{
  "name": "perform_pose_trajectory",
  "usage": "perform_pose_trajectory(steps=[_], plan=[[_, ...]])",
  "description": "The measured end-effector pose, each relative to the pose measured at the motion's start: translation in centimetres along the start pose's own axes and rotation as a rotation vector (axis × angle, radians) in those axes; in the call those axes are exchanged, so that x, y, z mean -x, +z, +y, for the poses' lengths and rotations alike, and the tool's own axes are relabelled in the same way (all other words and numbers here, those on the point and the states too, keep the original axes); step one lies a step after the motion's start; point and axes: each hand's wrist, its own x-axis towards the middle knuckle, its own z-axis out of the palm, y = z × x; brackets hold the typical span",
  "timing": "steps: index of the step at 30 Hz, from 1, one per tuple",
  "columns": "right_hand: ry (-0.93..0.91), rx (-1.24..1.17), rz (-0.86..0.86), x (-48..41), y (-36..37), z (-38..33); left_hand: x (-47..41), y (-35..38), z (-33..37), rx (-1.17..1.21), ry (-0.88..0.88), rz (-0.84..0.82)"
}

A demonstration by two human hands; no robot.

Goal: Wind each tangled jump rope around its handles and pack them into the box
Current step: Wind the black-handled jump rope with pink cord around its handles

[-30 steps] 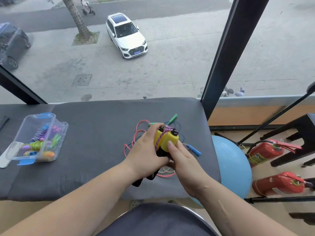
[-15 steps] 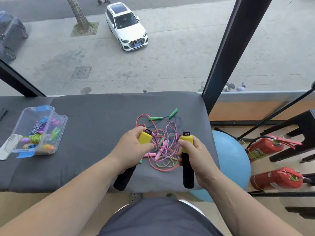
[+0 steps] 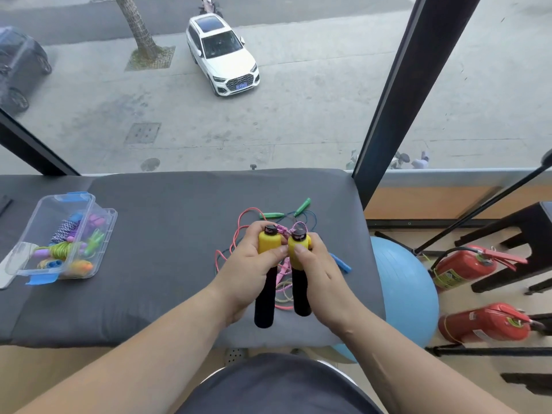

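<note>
Left hand and right hand each gripped a yellow-capped black handle; the pink braided rope could snag neighbouring cords.

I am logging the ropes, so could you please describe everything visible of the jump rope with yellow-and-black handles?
The jump rope has two handles, each with a yellow plastic-looking top, a dark cap and a black foam-like lower part. They stand nearly upright, side by side, above the grey mat: the left hand holds one, the right hand the other. A pink-purple braided cord runs from both caps and loops between them.
</note>
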Motion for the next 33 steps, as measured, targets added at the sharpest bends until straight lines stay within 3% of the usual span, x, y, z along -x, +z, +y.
perform_pose_trajectory(steps=[4,8,14,20,27,33], plan=[[-0.025,-0.104,0.025,0.0,1.0,-0.3,-0.1,1.3,0.1,0.062,0.01,-0.007],[0.004,-0.22,0.041,0.1,1.0,-0.9,0.0,2.0,0.1,-0.054,0.087,0.003],[0.101,-0.168,0.144,-0.4,1.0,-1.3,-0.8,1.8,0.0,0.0,0.116,-0.011],[0.099,-0.163,0.032,-0.1,1.2,-1.9,-1.4,1.9,0.5,0.026,0.134,0.18],[0.063,-0.189,0.132,-0.1,1.8,-1.6,-1.5,1.2,1.2,0.109,0.117,0.105],[0.132,-0.27,0.051,0.2,0.3,-2.3,-0.9,1.0,1.2,0.163,0.11,0.052]])
